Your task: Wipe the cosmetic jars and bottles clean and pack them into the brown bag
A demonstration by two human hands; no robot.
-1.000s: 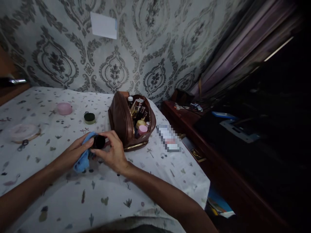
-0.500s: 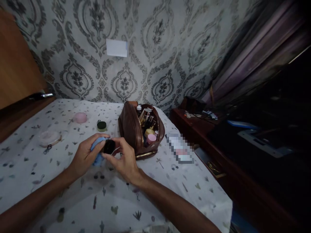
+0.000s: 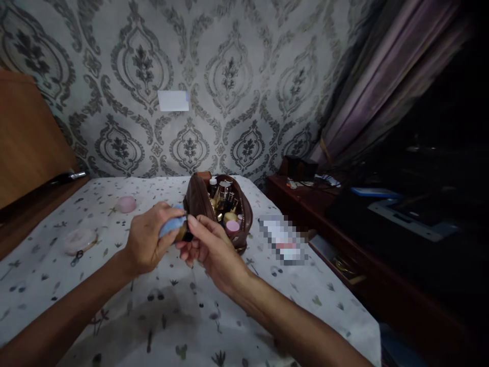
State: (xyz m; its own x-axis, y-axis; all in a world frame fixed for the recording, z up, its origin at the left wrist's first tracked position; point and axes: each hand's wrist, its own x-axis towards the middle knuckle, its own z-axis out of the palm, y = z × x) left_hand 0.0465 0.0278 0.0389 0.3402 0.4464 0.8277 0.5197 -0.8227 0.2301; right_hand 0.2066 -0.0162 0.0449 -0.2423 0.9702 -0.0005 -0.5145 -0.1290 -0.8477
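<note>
My left hand [image 3: 147, 237] is closed around a blue cloth [image 3: 171, 225], which is pressed against a small dark jar [image 3: 187, 234] with a brownish-gold side. At the jar's other end, my right hand [image 3: 214, 247] grips it between thumb and fingers; its lower fingers are loosely curled. Both hands hold it above the bed or table cover, and they hide part of the jar. Just behind my right hand stands an unzipped brown toiletry bag [image 3: 197, 196], filled with several bottles and a pink-lidded jar [image 3: 232, 227].
On the patterned white cover [image 3: 160, 326] are a pink round jar [image 3: 126, 204] and a clear round case [image 3: 80, 239] with a small dark item [image 3: 77, 258] beside it. A blurred-out flat object [image 3: 283, 239] lies right of the bag. A dark red desk [image 3: 301, 204] borders the right side.
My hands have turned the jar, so its dark round face no longer points toward me. They have shifted slightly right, nearer the bag. The view has tilted up; the dark green tin is now hidden.
</note>
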